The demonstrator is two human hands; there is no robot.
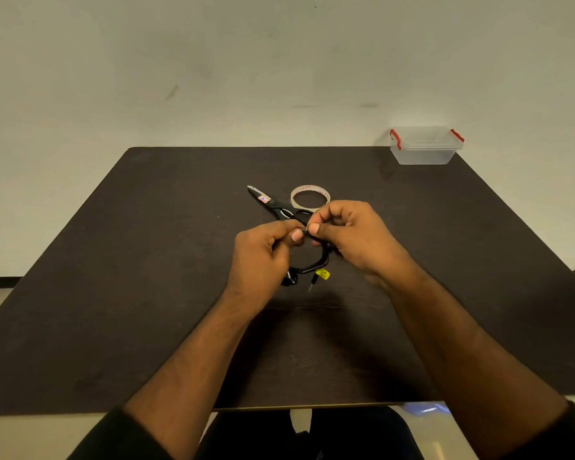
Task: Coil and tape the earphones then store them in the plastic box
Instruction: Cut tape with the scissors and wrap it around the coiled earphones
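The black earphones (316, 265) hang as a coiled loop between my two hands above the dark table (146, 260). A yellow tag and the jack plug dangle at the loop's lower edge. My left hand (263, 254) pinches the top of the coil between thumb and forefinger. My right hand (352, 234) pinches the same spot from the other side, with a small pale bit between the fingertips that is too small to identify. A roll of pale tape (310, 196) lies flat just beyond my hands. The clear plastic box (425, 147) with red clips stands at the far right corner, its lid on.
Black-handled scissors (273, 204) lie beside the tape roll, blades pointing to the far left, handles partly hidden behind my hands. A plain wall rises behind the table. The table's near edge runs just above my lap.
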